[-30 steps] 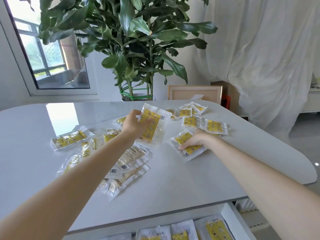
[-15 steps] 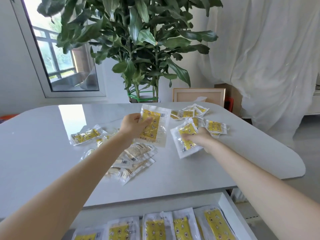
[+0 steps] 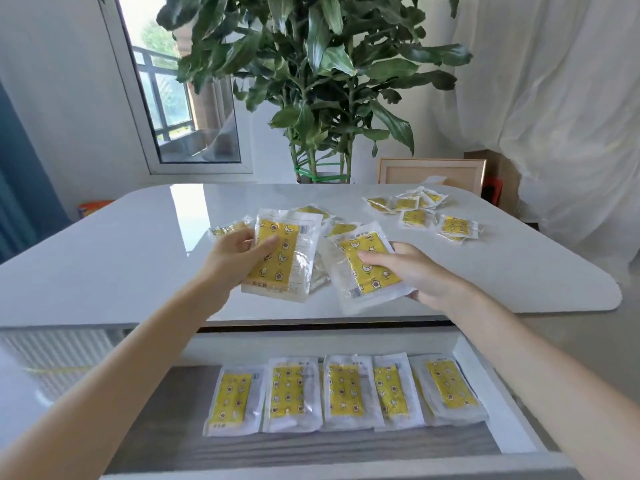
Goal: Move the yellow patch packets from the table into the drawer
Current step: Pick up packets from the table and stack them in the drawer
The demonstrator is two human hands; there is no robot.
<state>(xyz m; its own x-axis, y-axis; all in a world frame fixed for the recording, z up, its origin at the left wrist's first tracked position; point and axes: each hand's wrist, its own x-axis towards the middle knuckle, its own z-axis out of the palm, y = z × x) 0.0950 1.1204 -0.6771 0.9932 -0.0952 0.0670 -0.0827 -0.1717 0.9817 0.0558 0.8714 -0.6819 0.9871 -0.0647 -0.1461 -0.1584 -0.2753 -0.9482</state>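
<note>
My left hand (image 3: 235, 258) pinches a yellow patch packet (image 3: 284, 258) by its left edge, held above the near part of the white table (image 3: 104, 271). My right hand (image 3: 415, 271) grips a second yellow packet (image 3: 367, 268) from its right side, thumb on top. Both packets hang close to the table's front edge. Below them the open drawer (image 3: 180, 427) holds a row of several yellow packets (image 3: 343, 393) lying flat side by side. More loose packets (image 3: 422, 213) lie on the table at the far right, and a few (image 3: 332, 226) sit behind the held ones.
A big potted plant (image 3: 318, 81) stands behind the table, with a window (image 3: 173, 98) to the left and a white curtain (image 3: 554, 98) to the right. A framed board (image 3: 433, 171) leans behind the table's far edge.
Both hands have lifted their packets off the table and drawn them toward me, to the table's front edge. My view has tilted down, so the open drawer now shows fully.
</note>
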